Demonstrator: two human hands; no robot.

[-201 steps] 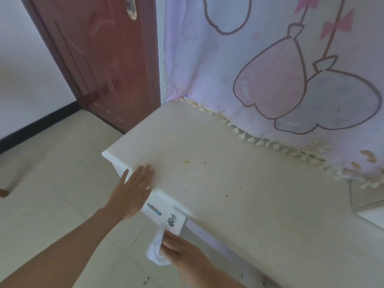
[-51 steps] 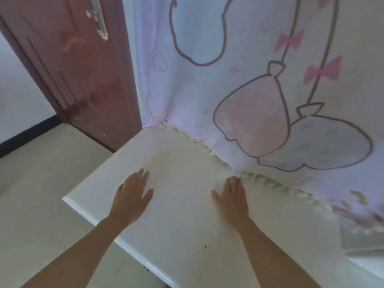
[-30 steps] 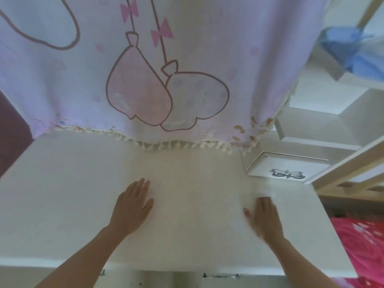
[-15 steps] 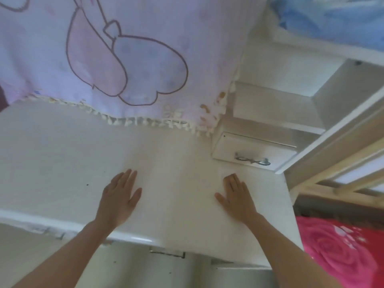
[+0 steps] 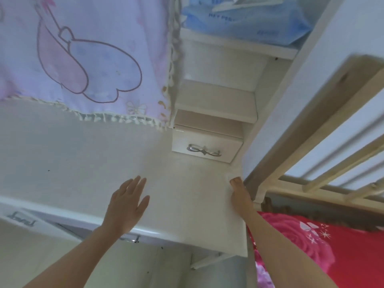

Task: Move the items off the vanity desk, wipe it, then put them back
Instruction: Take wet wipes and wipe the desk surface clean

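The white vanity desk top (image 5: 83, 152) is bare apart from a few dark specks. My left hand (image 5: 126, 204) lies flat on it near the front edge, fingers straight and spread. At the desk's right edge, my right hand (image 5: 241, 196) is turned on its side and presses a thin white cloth (image 5: 229, 177) against the top. Only a wrinkled bit of the cloth shows beside the fingers. A small white drawer box with a silver handle (image 5: 205, 147) stands at the back right of the desk.
A lilac cover with pink heart drawings and a tasselled hem (image 5: 83, 65) hangs over the back of the desk. White shelves (image 5: 216, 96) rise above the drawer box, with a blue pack (image 5: 239, 21) on top. A wooden bed frame (image 5: 311, 125) and red floral bedding (image 5: 322, 250) lie right.
My right hand has slid with the cloth across the desk top from the left end to its right edge. My view swung right with it. My left hand stays flat near the front.
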